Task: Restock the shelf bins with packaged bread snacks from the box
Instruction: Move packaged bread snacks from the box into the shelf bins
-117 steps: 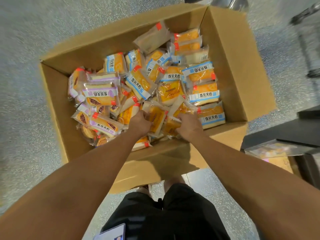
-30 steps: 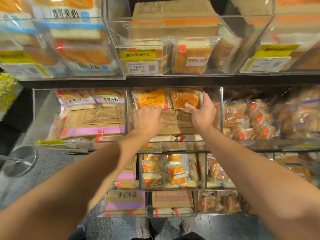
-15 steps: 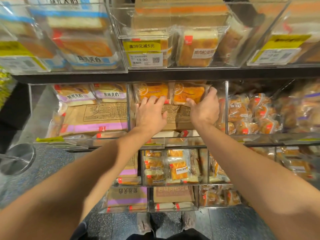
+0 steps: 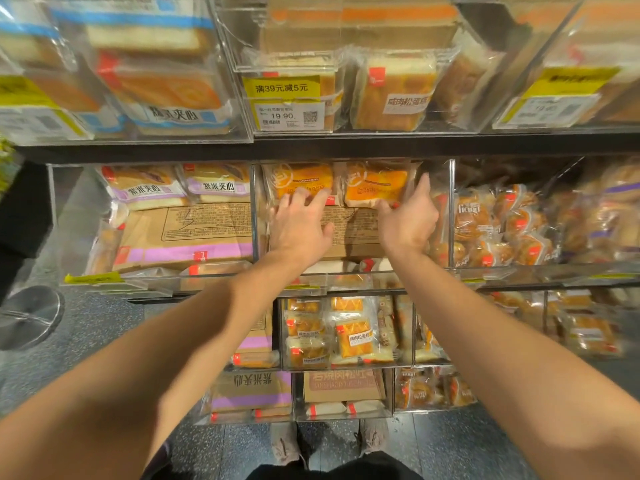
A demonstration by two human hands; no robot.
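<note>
Bread snacks in orange wrappers (image 4: 375, 183) sit placed at twelve o'clock in the clear bin (image 4: 450, 216); left hand (image 4: 299, 221) flat, right hand (image 4: 408, 220) loosely steadying one; box stock presumably remains.

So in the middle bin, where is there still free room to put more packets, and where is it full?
Free: the brown carton top in front of the two orange packets, between the hands. The back row is taken. The right neighbour bin is crowded with small buns.

Both hands (image 4: 299, 226) apparently on orange bread packets (image 4: 375, 185)
</note>
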